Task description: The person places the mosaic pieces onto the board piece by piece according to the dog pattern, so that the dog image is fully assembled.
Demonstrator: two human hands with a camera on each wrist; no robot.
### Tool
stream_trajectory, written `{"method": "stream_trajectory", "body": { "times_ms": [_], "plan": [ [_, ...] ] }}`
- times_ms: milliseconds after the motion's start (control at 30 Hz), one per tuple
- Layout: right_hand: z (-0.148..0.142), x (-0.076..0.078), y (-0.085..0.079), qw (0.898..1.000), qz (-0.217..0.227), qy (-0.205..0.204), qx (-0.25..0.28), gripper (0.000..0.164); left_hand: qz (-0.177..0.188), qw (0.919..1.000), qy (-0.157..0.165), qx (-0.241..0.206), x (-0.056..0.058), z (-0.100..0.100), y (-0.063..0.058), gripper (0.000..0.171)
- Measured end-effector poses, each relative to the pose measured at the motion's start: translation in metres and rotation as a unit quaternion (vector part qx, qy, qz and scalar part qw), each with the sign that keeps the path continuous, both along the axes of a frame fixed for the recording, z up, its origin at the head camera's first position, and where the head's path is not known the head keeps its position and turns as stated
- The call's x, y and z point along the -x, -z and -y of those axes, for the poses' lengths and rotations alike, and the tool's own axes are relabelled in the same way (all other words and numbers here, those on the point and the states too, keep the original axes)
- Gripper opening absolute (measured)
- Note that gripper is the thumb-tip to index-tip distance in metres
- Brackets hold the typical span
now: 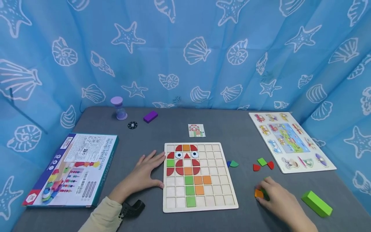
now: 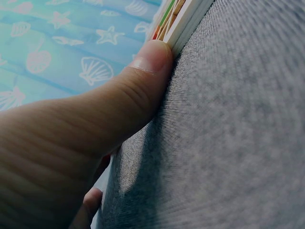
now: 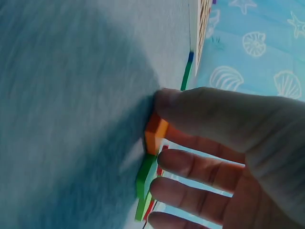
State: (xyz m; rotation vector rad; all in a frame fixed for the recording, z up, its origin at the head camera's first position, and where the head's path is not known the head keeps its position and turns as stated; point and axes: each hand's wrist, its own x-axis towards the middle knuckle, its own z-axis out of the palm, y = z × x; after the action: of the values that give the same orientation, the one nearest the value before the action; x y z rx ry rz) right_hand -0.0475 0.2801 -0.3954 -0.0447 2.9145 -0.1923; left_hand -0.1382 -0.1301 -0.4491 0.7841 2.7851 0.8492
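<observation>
A wooden grid board lies mid-table, its squares partly filled with red, orange and green tiles and two eye discs. My left hand rests beside its left edge with fingers spread; in the left wrist view the thumb touches the board's side. To the right of the board, my right hand pinches an orange square tile between thumb and forefinger, low over the table. Just behind that tile is a green piece, partly covered by the hand in the head view.
Loose red pieces and a light green tile lie past the right hand. A pattern card sits behind the board. Around are a boxed toy, sand timer, purple block, puzzle board and green block.
</observation>
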Motion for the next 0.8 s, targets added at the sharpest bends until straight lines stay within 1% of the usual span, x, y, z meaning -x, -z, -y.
{"method": "stream_trajectory", "body": {
  "times_ms": [100, 200, 300, 400, 500, 600, 700, 800],
  "plan": [
    [0.013, 0.001, -0.001, 1.0, -0.017, -0.012, 0.004, 0.022, 0.007, 1.0, 0.005, -0.002, -0.001, 0.0, 0.0, 0.1],
    [0.033, 0.003, -0.003, 0.998, -0.053, -0.039, 0.017, 0.023, 0.005, 1.0, 0.007, -0.003, -0.001, 0.0, -0.002, 0.1],
    [0.055, 0.007, -0.004, 0.991, -0.094, -0.09, 0.041, 0.025, 0.001, 1.0, 0.003, -0.001, -0.001, 0.001, -0.004, 0.099],
    [0.075, 0.011, -0.003, 0.98, -0.114, -0.15, 0.07, 0.024, 0.006, 1.0, 0.001, 0.002, -0.001, 0.0, -0.005, 0.099],
    [0.09, 0.016, -0.001, 0.969, -0.113, -0.199, 0.094, 0.023, 0.009, 0.9999, 0.001, 0.005, 0.0, -0.001, -0.005, 0.1],
    [0.101, 0.02, 0.002, 0.962, -0.11, -0.229, 0.103, 0.022, 0.009, 0.9999, -0.001, 0.008, 0.0, -0.001, -0.004, 0.1],
    [0.106, 0.021, 0.005, 0.958, -0.109, -0.244, 0.101, 0.023, 0.008, 0.9999, -0.003, 0.009, 0.0, -0.001, -0.004, 0.1],
    [0.11, 0.022, 0.006, 0.957, -0.114, -0.247, 0.095, 0.023, 0.009, 0.9999, -0.005, 0.012, 0.0, -0.001, -0.005, 0.1]
  ]
}}
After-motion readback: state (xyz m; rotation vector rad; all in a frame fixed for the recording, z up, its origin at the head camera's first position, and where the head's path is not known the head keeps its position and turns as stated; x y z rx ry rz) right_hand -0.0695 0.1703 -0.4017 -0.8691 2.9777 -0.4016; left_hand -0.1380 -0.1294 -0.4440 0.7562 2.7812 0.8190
